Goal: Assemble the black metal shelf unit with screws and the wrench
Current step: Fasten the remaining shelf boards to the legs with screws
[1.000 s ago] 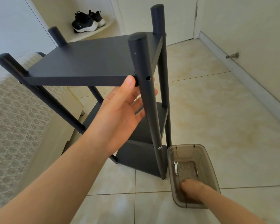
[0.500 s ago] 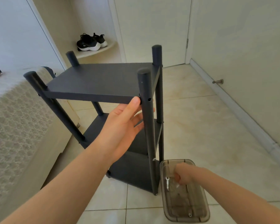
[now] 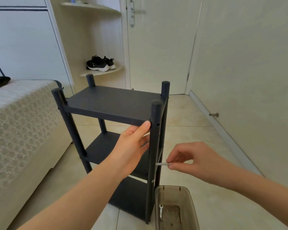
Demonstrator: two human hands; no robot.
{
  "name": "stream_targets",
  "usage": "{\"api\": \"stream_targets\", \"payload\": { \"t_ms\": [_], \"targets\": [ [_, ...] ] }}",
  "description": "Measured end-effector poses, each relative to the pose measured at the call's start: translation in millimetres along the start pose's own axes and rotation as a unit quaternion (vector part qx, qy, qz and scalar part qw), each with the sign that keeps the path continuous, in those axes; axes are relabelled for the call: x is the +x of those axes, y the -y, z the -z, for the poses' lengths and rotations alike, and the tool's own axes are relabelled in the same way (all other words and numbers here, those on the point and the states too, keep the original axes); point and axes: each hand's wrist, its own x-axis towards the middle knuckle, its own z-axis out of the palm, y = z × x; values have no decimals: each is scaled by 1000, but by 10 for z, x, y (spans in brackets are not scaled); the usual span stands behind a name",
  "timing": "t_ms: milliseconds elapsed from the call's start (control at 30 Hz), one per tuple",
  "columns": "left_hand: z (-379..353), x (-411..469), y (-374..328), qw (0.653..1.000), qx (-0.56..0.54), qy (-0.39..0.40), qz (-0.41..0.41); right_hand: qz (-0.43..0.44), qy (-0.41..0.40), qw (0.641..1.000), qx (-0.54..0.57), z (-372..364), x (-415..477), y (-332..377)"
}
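The black metal shelf unit [image 3: 113, 103] stands upright on the tiled floor, with three tiers and four round posts. My left hand [image 3: 133, 145] reaches under the top tier; its thumb presses the front edge beside the near right post [image 3: 154, 146], and the fingers are hidden behind that post. My right hand [image 3: 188, 158] pinches a silver screw [image 3: 162, 164] just right of that post at middle-tier height, its tip pointing at the post. A small silver wrench [image 3: 160, 210] lies in the brown plastic box [image 3: 189, 196] at the post's foot.
A bed with a patterned cover [image 3: 15, 123] runs along the left, close to the shelf. A closed door [image 3: 160, 47] and a wall with a doorstop [image 3: 214, 115] are behind and to the right. Black sneakers [image 3: 100, 63] sit on a corner shelf.
My right hand rose out of the brown box with a screw and now holds it beside the near right post. The view lifted and backed away; my left hand stayed under the top tier.
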Motion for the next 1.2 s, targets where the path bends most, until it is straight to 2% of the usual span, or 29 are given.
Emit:
{"api": "stream_targets", "payload": {
  "t_ms": [200, 367, 533, 900, 1200],
  "targets": [
    [30, 42, -3, 1000, -8, -11, 15, 43, -173, 982, 68, 102, -2, 365],
    [22, 52, -7, 1000, -3, -4, 18, 47, -226, 971, 68, 171, 13, 377],
    [20, 75, 56, 999, -33, 13, 9, 52, -229, 970, 67, 182, 56, 354],
    [-104, 79, 125, 997, -77, -31, 2, 63, -228, 971, 39, 164, 92, 327],
    [-73, 109, 99, 998, -68, -13, 6, 60, -240, 967, 58, 113, 141, 339]
  ]
}}
